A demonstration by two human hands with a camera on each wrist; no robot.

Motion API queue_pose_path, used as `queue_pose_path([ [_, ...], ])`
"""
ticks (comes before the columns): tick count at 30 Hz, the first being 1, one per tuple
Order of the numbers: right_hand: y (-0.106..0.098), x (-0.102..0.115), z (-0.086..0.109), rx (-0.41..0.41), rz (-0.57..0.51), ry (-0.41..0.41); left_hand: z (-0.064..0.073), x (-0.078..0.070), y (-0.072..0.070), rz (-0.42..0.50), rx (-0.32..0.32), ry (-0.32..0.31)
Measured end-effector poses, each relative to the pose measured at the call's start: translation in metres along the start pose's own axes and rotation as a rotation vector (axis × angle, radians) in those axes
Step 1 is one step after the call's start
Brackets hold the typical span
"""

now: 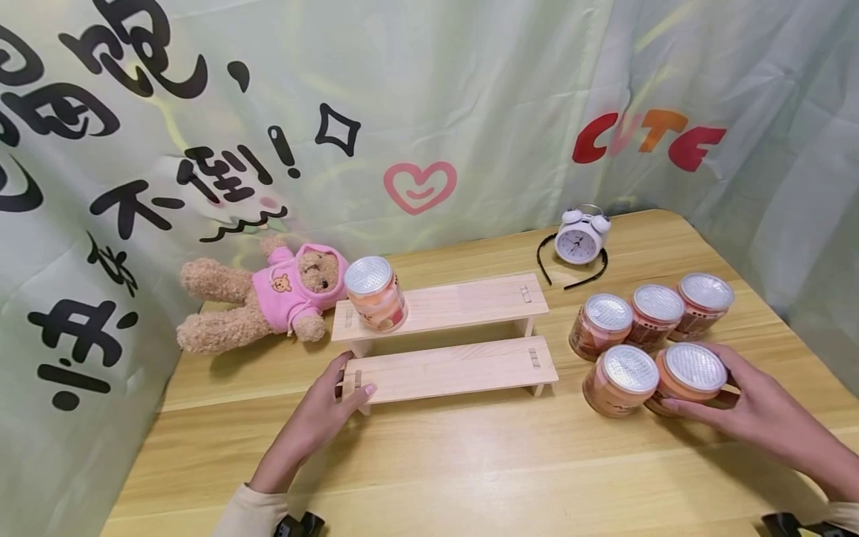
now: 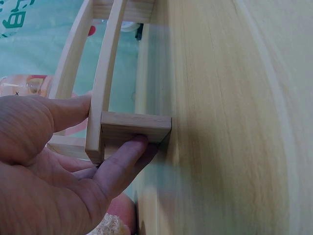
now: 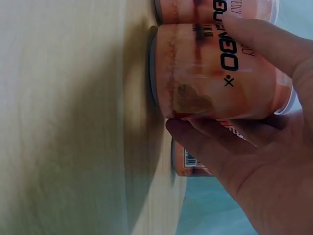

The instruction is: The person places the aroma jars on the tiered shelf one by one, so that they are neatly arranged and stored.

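Note:
A two-step wooden rack (image 1: pixel 450 371) stands mid-table. At the left end of its lower step, my left hand (image 1: pixel 322 406) grips the board, thumb on top and fingers against the end leg (image 2: pixel 137 122). An orange-pink can (image 1: pixel 377 298) with a silvery top stands upright on the upper step's left end. On the right, my right hand (image 1: pixel 761 399) holds a similar can (image 1: pixel 691 377) between thumb and fingers; in the right wrist view this can (image 3: pixel 205 73) has black lettering, and its base looks close to the tabletop. Another can (image 1: pixel 620 382) is immediately left of it.
Behind the held can stand several more cans (image 1: pixel 658 313) in a row. A white alarm clock (image 1: pixel 579 239) sits at the back with a black headband (image 1: pixel 597 276) around it. Left of the rack lies a teddy bear (image 1: pixel 285 291) in a pink hoodie. A printed curtain (image 1: pixel 510 134) hangs behind the table.

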State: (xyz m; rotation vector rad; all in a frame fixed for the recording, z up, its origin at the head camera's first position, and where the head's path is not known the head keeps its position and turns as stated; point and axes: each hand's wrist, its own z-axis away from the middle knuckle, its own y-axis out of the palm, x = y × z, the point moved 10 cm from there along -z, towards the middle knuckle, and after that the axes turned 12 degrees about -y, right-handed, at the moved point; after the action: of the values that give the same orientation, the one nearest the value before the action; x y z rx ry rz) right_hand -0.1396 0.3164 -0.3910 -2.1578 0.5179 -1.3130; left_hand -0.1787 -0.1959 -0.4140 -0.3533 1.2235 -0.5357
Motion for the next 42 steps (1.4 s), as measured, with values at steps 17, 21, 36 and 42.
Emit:
queue_pose_path([
  [17,-0.032,0.014,-0.015,-0.006,0.051,-0.057,0.000,0.002,0.002,0.001,0.002,-0.021],
  [21,-0.046,0.028,-0.025,-0.041,0.085,-0.130,0.000,0.002,0.001,-0.017,0.001,-0.014],
  [36,-0.062,0.071,-0.087,0.023,0.171,-0.137,0.000,0.002,-0.001,-0.050,-0.002,-0.019],
  [42,-0.043,0.093,-0.117,0.139,0.149,-0.124,-0.001,0.002,0.000,-0.054,0.007,-0.024],
])
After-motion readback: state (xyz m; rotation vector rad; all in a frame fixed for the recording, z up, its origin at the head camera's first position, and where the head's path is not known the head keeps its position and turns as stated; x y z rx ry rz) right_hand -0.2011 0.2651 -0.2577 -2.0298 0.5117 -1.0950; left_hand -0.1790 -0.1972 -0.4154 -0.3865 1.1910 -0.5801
